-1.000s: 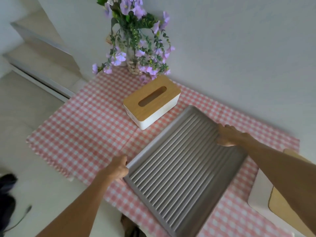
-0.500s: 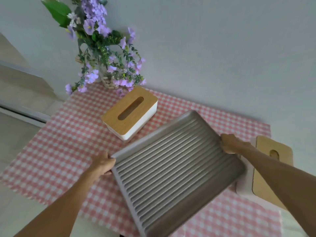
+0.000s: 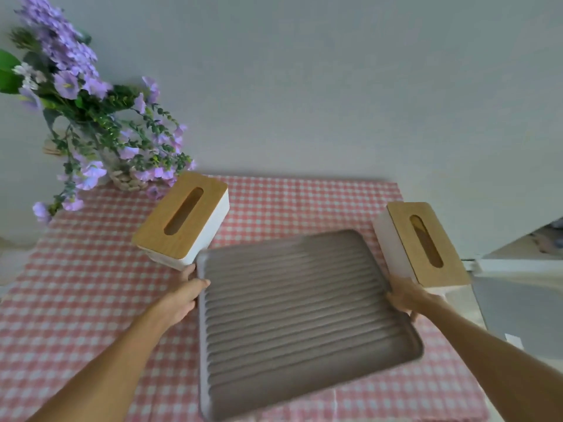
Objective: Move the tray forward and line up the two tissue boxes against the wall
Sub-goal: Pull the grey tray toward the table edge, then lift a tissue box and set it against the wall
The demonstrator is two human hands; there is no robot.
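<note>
A grey ribbed tray [image 3: 292,324] lies over the middle of the pink checked cloth, held at both side rims. My left hand [image 3: 185,295] grips its left edge and my right hand [image 3: 406,295] grips its right edge. A white tissue box with a wooden lid [image 3: 182,220] sits at the tray's far left corner, angled to the wall. The second tissue box [image 3: 423,245] stands at the cloth's right edge, just behind my right hand, also angled.
A basket of purple flowers [image 3: 91,129] fills the back left corner against the grey wall [image 3: 335,86]. The pink checked tablecloth [image 3: 76,300] covers the table. To the right, past the cloth, lies a grey surface [image 3: 518,315].
The tray has swung round and come nearer to me, its long edges now running closer to parallel with the wall. The view has shifted right, showing the whole right tissue box.
</note>
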